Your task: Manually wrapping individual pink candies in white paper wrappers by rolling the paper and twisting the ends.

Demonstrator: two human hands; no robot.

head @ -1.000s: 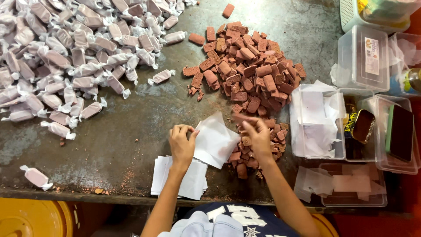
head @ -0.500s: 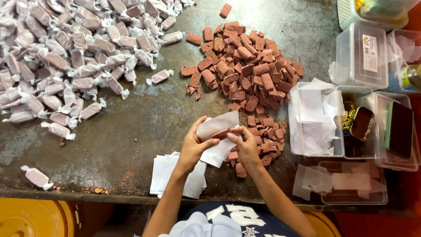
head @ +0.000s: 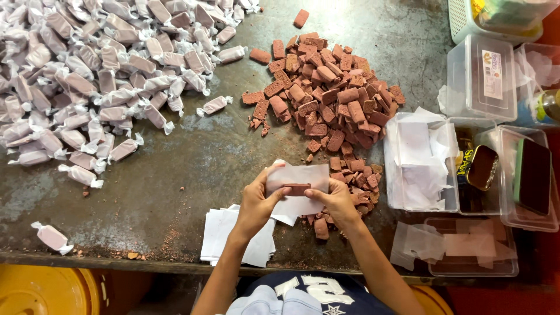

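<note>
My left hand (head: 255, 203) and my right hand (head: 336, 200) together hold a translucent white wrapper sheet (head: 297, 189) with one reddish-brown candy block (head: 297, 188) lying across its middle. Both thumbs pinch the block's ends. Just beyond my right hand lies a heap of unwrapped brown blocks (head: 328, 96). A stack of blank wrapper sheets (head: 219, 233) sits under my left wrist near the table's front edge. At the far left spreads a big pile of wrapped candies (head: 96, 76) with twisted ends.
Clear plastic boxes stand at the right: one with wrapper sheets (head: 417, 160), a lidded one (head: 481, 79), one holding a dark phone-like object (head: 532, 175), and a low tray of sheets (head: 466, 248). One wrapped candy (head: 52, 237) lies near the front left edge. A yellow bucket (head: 41, 291) sits below.
My right hand picked a brown block from the heap and laid it on the sheet my left hand lifted; both hands have come together on it.
</note>
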